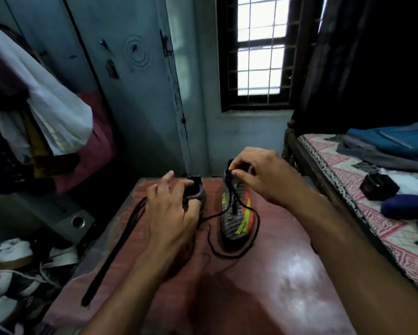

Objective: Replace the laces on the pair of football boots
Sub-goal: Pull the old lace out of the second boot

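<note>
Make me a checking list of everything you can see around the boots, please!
Surface: glossy reddish-brown table, window light reflecting off it.
Job's things: two grey knitted football boots; the right boot with neon-yellow and orange markings stands upright, loose black lace trailing around its toe; the left boot is mostly hidden. A bundle of spare black laces lies along the table's left edge.
Clutter: nothing seen on the table besides these.
Grippers: left hand holds the left boot's collar; right hand pinches lace at the right boot's top.
Cables: nothing seen.
Surroundings: barred window, blue-grey metal cupboard, patterned pink bed, hanging clothes.
</note>
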### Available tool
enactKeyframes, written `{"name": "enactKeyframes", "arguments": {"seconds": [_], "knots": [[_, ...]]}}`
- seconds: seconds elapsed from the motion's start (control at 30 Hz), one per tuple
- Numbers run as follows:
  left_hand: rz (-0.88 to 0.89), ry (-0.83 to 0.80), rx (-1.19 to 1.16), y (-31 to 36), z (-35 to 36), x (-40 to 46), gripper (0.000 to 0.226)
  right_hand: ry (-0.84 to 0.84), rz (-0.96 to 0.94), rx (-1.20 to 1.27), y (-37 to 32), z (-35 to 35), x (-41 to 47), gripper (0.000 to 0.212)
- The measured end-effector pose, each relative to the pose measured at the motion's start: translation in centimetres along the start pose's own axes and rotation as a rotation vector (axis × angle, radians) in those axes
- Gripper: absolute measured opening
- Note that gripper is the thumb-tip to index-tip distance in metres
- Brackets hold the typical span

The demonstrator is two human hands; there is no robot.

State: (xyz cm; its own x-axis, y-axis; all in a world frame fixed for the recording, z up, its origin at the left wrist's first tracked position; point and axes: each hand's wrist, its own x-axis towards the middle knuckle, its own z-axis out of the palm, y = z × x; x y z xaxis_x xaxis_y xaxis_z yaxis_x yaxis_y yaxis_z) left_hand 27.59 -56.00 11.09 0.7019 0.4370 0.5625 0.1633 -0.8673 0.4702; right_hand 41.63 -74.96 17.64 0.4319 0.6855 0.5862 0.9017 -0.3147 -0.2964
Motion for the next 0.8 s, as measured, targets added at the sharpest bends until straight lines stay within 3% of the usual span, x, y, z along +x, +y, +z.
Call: {"name": "enactKeyframes", "arguments": {"seconds": [0.07,0.13,0.2,0.27,0.4,0.57,0.7,0.8], "knots": [[0.082,-0.032,-0.110,1.6,-1.5,0.5,0.058,-0.074,-0.065,-0.041,-2.5,-2.1,1.1,0.007],[0.051,-0.224,-0.474,3.8,-2.0,1.2,0.057,-0.149,-0.098,-0.067,-4.2,-3.1,1.8,0.010],[0.028,-0.351,-0.745,5.3,-2.7,1.6,0.043,-0.188,-0.095,-0.104,-6.1,-4.2,2.0,0.013],[0.073,-0.346,-0.789,5.9,-3.2,1.9,0.023,-0.161,-0.067,-0.100,-7.1,-5.4,1.7,0.013],[0.102,-0.414,-0.670,5.0,-5.4,2.6,0.012,-0.002,0.093,-0.062,-7.1,-7.6,-0.6,0.009],[0.183,-0.384,-0.132,2.6,-8.9,5.4,0.007,0.271,0.423,0.270,-6.0,-5.7,-6.4,0.009],[0.185,-0.384,-0.057,4.9,-10.9,6.2,0.025,0.281,0.661,0.807,-7.2,0.2,-11.1,0.014],[0.248,-0.470,-0.088,9.0,-11.2,5.6,0.048,0.292,0.726,1.021,-8.4,3.0,-12.2,0.008]]}}
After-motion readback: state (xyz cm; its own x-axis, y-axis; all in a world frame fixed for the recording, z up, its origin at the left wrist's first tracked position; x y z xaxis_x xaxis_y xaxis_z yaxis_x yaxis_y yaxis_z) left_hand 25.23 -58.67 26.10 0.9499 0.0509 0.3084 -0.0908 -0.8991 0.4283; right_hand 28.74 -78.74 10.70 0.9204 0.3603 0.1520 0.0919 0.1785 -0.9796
